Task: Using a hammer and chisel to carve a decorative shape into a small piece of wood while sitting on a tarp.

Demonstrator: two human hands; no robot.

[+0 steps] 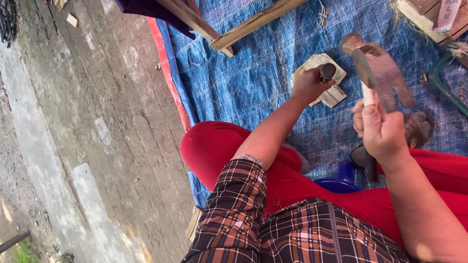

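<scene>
On the blue tarp (243,73), far of the knees, a small wood block (327,90) is seen lying flat. The left hand (308,85) is held over its left part, fingers curled tight around a dark punch (327,71); only the round top end of the punch is exposed above the fist. Whether the punch tip touches the block cannot be told, since the hand hides it.

At right, the right hand (380,127) is raised, fingers wrapped firmly around the pale handle of a hammer (375,68). The rusty head is blurred; its round face is seen at the upper left, its claw pointing down to the right. The hammer is held above and right of the punch, apart from it.

Just beyond the right hand, a brown rounded object (420,127) is noted on the tarp; its kind cannot be told. Below the right wrist, a dark tool part (363,158) and a blue plastic piece (341,180) are partly hidden by the red trousers (219,146). Plaid sleeves (239,204) cover the upper arms.

Far of the block, two wooden slats (253,22) lie crossed on the tarp. A wooden frame (429,14) is seen at the far right corner, with a green curved bar (443,85) nearer. Bare concrete floor (97,122) is seen left of the tarp's red edge.
</scene>
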